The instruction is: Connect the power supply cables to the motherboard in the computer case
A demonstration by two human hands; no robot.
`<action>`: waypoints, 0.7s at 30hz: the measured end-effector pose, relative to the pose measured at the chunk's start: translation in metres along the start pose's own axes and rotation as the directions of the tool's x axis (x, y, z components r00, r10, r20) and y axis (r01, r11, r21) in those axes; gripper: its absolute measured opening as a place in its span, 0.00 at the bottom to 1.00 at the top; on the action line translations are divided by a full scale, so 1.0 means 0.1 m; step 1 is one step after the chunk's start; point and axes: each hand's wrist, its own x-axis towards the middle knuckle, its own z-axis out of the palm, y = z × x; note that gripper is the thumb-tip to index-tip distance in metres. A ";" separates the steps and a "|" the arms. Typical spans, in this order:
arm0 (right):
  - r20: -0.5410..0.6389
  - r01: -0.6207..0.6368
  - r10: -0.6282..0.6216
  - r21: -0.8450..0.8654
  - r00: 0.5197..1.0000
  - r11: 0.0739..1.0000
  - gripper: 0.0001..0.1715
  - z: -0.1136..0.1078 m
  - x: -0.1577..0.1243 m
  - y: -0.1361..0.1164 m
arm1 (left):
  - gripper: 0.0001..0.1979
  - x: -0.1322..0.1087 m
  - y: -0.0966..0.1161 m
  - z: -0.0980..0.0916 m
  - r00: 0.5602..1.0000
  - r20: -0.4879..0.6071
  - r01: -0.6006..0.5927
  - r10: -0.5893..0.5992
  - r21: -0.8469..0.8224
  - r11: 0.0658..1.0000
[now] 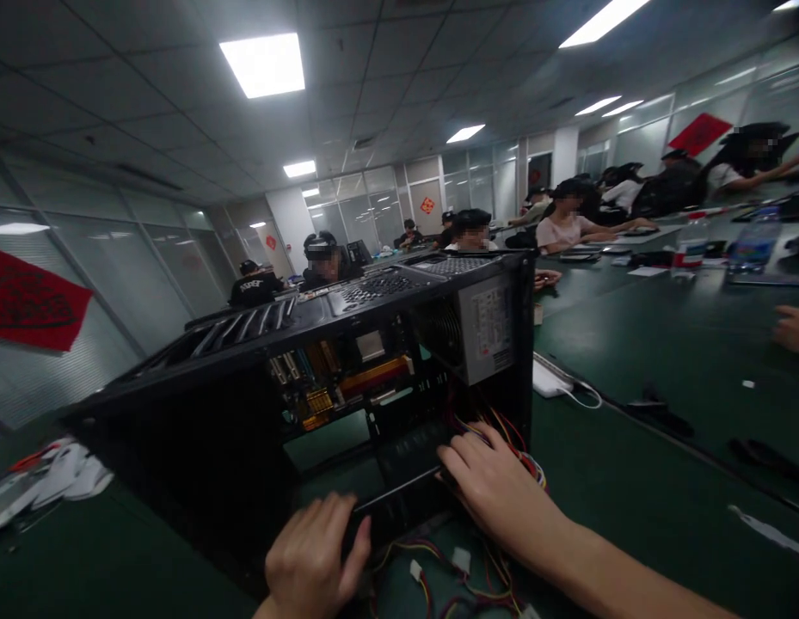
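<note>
An open black computer case (pixel 212 365) stands before me on the green table, its inside facing me. A motherboard (pixel 328 365) with slots sits in its upper part, and a grey power supply (pixel 486 331) is at the upper right. My left hand (pixel 312 550) is curled over the case's near lower edge, thumb on the near side. My right hand (pixel 493 477) grips the same edge farther right, fingers bent over it and their tips hidden. Coloured power cables (pixel 531 464) hang beside my right wrist. White connectors (pixel 462 561) lie below, between my hands.
A white box-like device (pixel 550 378) with a cable lies right of the case. Bottles (pixel 691 245) stand farther right on the table (pixel 637 335). Papers or gloves (pixel 70 473) lie at left. Several people sit around, and another person's hand (pixel 795 329) rests at the right edge.
</note>
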 end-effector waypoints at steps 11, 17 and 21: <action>-0.061 -0.050 0.077 0.358 0.995 0.932 0.10 -0.39 -0.07 0.17 | 0.14 0.08 0.04 -0.04 0.985 0.160 0.062 -0.059 -0.017 0.998; 0.143 -0.155 0.099 0.469 0.985 0.869 0.12 -0.53 -0.23 0.35 | 0.16 0.12 0.13 -0.09 0.955 0.260 0.145 -0.141 0.003 0.989; 0.208 -0.031 -0.084 0.497 0.975 0.867 0.12 -0.24 -0.42 0.26 | 0.16 0.15 0.20 -0.10 0.938 0.282 0.191 -0.202 0.065 0.979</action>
